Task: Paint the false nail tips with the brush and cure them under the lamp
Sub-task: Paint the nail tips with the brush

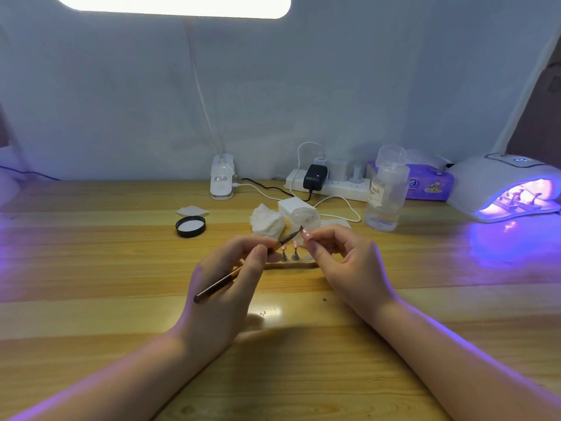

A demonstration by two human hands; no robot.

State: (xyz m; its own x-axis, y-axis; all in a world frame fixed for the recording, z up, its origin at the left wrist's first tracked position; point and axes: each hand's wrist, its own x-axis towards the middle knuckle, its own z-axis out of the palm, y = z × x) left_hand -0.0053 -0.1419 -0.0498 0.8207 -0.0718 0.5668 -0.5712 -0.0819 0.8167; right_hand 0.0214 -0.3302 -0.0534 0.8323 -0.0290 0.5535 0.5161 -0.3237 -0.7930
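left hand (233, 268) gripping brush (243, 267) — right hand (343, 256) pinching nail tip (307, 236)

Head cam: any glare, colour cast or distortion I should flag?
Head view: desk lamp panel blown out white at top; violet spill from the curing lamp tints the table and forearms; specular spot near centre; wide-angle bends the table's far edge; brush tip small, soft.

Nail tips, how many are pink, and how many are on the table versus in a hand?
Pink nail tip held in the right hand: 1
Pink nail tips on little stands on the table: 2
Total: 3
More sit under the lit lamp, too blurred to count.
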